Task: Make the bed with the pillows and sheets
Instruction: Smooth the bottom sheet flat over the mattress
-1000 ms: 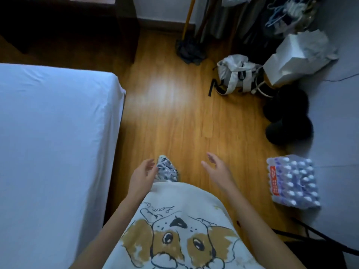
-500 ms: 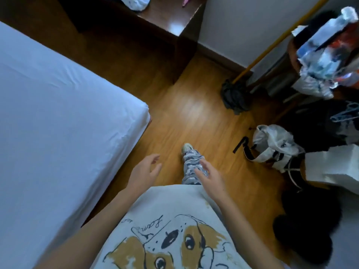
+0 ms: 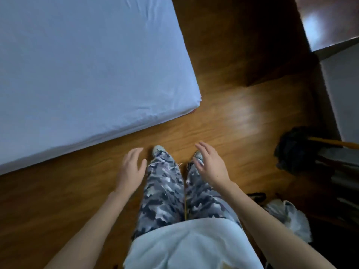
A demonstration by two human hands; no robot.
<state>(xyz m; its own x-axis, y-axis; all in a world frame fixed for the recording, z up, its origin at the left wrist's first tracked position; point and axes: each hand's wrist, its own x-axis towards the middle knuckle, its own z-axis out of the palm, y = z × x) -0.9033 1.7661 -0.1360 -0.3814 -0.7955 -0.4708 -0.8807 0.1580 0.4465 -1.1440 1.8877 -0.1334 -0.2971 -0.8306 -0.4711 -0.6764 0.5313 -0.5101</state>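
Standing beside the bed | your left hand and right hand spread, holding nothing | white bag contents unclear

bed cut off left, mop handle cut off right

A dim indoor view with a cool, bluish cast. The white sheet at upper left is the brightest area, evenly lit with soft creases. A pale glare patch lies on the wooden floor right of centre, and another sheen on the dark furniture top at upper right. The right edge sinks into deep shadow. Wide-angle distortion bends straight edges. The left hand looks slightly motion-blurred; overall detail is soft.
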